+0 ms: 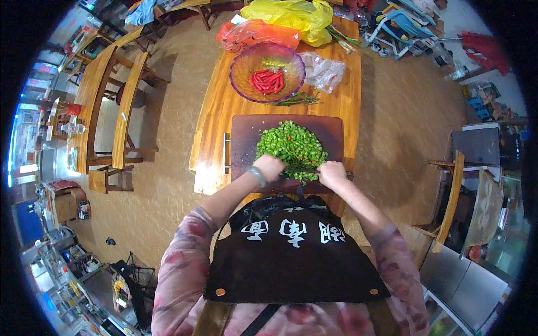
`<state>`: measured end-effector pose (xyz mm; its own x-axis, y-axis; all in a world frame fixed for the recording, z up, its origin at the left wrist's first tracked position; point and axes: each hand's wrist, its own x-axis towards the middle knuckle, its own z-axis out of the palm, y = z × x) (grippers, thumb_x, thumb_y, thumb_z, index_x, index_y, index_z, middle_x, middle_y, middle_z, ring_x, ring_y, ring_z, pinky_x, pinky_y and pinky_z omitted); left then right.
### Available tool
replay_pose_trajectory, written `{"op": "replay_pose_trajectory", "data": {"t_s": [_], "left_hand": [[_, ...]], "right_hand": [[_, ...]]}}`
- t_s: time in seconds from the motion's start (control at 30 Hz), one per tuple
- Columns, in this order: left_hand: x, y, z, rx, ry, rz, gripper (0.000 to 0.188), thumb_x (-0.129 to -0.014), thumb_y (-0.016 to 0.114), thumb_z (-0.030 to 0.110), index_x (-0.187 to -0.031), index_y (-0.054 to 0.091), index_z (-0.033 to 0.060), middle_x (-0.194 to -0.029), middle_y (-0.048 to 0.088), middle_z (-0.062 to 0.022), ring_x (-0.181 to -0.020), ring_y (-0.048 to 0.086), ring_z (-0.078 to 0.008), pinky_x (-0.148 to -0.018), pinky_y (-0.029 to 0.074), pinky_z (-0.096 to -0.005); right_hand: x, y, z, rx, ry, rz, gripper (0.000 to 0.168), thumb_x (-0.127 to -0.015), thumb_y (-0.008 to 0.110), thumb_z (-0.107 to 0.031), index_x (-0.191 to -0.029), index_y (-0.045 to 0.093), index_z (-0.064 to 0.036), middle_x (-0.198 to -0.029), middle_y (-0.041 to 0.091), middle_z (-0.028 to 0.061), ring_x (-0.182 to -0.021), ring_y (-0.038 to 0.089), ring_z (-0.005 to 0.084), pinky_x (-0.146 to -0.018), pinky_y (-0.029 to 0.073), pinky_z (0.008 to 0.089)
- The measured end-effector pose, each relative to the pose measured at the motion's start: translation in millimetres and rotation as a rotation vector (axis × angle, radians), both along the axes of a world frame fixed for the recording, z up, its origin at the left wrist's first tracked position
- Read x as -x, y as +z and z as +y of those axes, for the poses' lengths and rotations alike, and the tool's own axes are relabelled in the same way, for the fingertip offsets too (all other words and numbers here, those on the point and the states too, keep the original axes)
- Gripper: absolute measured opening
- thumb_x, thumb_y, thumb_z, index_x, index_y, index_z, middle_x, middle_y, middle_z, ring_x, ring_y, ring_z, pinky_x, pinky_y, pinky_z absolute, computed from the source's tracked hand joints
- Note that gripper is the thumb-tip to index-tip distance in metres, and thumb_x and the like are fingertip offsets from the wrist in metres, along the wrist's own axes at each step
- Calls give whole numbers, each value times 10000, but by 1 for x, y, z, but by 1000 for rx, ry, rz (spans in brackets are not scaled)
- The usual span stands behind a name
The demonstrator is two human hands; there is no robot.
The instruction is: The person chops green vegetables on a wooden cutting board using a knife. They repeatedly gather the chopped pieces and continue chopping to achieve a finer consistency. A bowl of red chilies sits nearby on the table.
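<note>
A heap of chopped green peppers (290,143) lies on a dark cutting board (243,130), with a few red bits among the green. A knife (304,170), its blade partly hidden by the pieces, spans the near side of the heap. My right hand (333,173) is closed on the knife's handle end. My left hand (270,168) is curled at the other end of the blade; its exact hold is hard to see. Past the board, a scalloped, purple-rimmed bowl (239,82) holds whole red chilies (267,81). Loose green stems (299,99) lie beside the bowl.
The wooden table (212,126) also carries a red plastic bag (260,35), a yellow plastic bag (290,17), a clear crumpled bag (325,71) and green onions (342,40). The board's metal handle (227,151) faces left. A wooden bench (130,109) stands further left.
</note>
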<state>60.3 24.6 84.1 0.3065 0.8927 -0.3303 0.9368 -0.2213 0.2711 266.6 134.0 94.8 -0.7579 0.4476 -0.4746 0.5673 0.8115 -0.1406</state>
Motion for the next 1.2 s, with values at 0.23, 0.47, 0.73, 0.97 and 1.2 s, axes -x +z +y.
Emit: {"op": "replay_pose_trajectory", "data": {"t_s": [0.23, 0.47, 0.73, 0.97, 1.2], "left_hand": [[18, 12, -15, -95, 10, -13, 134, -631, 580, 181, -721, 600, 84, -681, 599, -112, -653, 599, -268, -584, 487, -365], [9, -4, -47, 74, -56, 12, 135, -682, 507, 177, -774, 581, 113, -700, 594, -98, -658, 596, -264, -556, 481, -377], [-8, -5, -18, -109, 33, -17, 116, -613, 563, 158, -705, 585, 91, -693, 595, -98, -664, 600, -245, -583, 482, -355], [-35, -10, -9, -43, 49, 45, 120, -673, 511, 156, -714, 582, 69, -700, 596, -107, -637, 599, -242, -541, 482, -360], [-5, -1, -21, -108, 138, -93, 125, -662, 513, 157, -725, 572, 66, -733, 585, -129, -663, 585, -271, -592, 469, -383]], "right_hand": [[10, 32, -9, -31, 62, 146, 129, -695, 559, -198, -675, 633, -93, -591, 576, 142, -572, 582, 296, -550, 468, 404], [-6, -2, -40, 134, 55, 37, 114, -679, 550, -194, -699, 638, -125, -612, 582, 135, -595, 586, 295, -548, 468, 406], [-11, 14, -2, -49, 97, 87, 104, -671, 549, -185, -660, 632, -124, -596, 581, 117, -591, 585, 273, -542, 462, 399], [-25, -5, 12, -79, 114, 136, 107, -650, 542, -160, -667, 640, -120, -593, 582, 130, -587, 592, 267, -542, 466, 389], [6, 34, -5, -112, 157, 38, 102, -590, 534, -116, -618, 625, -78, -601, 587, 138, -586, 599, 264, -540, 477, 377]]}}
